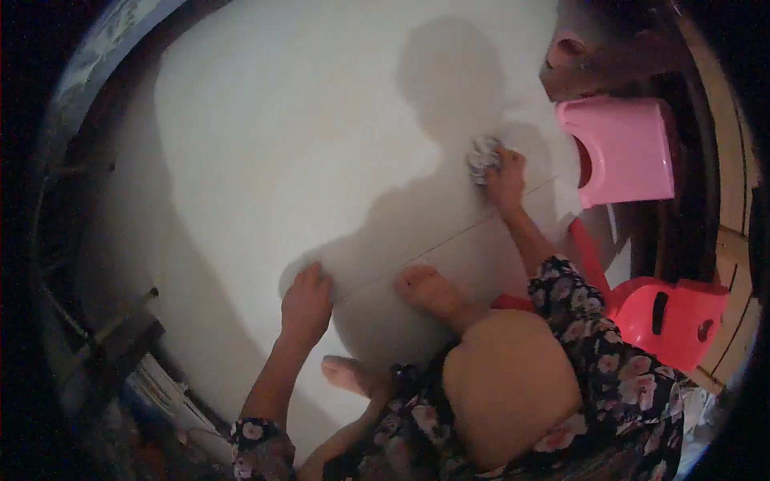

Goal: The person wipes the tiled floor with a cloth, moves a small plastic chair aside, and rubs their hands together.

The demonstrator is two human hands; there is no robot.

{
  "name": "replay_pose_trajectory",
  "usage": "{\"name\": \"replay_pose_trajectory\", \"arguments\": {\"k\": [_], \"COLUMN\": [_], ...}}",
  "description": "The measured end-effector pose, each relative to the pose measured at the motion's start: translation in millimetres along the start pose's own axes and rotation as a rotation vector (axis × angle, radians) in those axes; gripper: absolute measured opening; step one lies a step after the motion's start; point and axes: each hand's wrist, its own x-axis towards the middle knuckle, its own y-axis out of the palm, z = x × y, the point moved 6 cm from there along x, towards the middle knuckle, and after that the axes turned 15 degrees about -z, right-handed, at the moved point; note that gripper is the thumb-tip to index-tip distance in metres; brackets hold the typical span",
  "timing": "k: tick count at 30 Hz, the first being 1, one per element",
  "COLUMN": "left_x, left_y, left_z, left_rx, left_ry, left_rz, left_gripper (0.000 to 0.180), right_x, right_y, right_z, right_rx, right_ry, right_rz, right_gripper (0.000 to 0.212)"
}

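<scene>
My right hand [507, 178] is closed on a crumpled grey-and-white cloth [483, 159], pressed to the pale tiled floor [265, 160]. Its forearm reaches out from a dark flowered sleeve. To the left, my left hand [308, 303] is at or just above the floor with nothing seen in it, its fingers loosely bent and a little apart. Whether its fingertips touch the tile I cannot tell. Between the two hands one bare foot [425, 287] rests on the floor. The other foot [345, 373] is beside my left forearm.
A pink plastic stool [630, 152] stands right of the cloth. Nearer, a red plastic chair [670, 321] is by my right sleeve. Dark wooden furniture [618, 56] fills the far right corner. Dark furniture legs [120, 337] line the left side. A thin tile seam [449, 239] crosses the floor.
</scene>
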Motion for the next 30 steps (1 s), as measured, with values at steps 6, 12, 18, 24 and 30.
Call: {"name": "replay_pose_trajectory", "arguments": {"k": [6, 12, 18, 24, 30], "left_x": [5.9, 14.5, 27.7, 40.2, 38.4], "left_y": [4.1, 4.8, 0.1, -1.0, 3.8], "left_z": [-0.4, 4.3, -5.5, 1.0, -2.4], "left_rx": [0.001, -0.035, 0.045, 0.069, 0.043], "left_ry": [-0.032, -0.050, 0.066, 0.111, 0.067], "left_rz": [0.040, 0.217, 0.008, -0.100, -0.099], "left_gripper": [0.035, 0.045, 0.042, 0.042, 0.043], "right_x": [-37.8, -106.2, -26.6, 54.2, 93.0], "right_y": [72.0, 55.5, 32.1, -8.8, 16.9], "right_z": [168.9, 262.7, 153.0, -23.4, -74.8], "right_rx": [0.287, 0.698, 0.852, 0.354, -0.144], "right_ry": [0.005, -0.388, 0.057, 0.234, 0.377], "right_rz": [0.596, 0.744, 0.272, -0.219, -0.080], "right_gripper": [0.036, 0.029, 0.035, 0.032, 0.037]}}
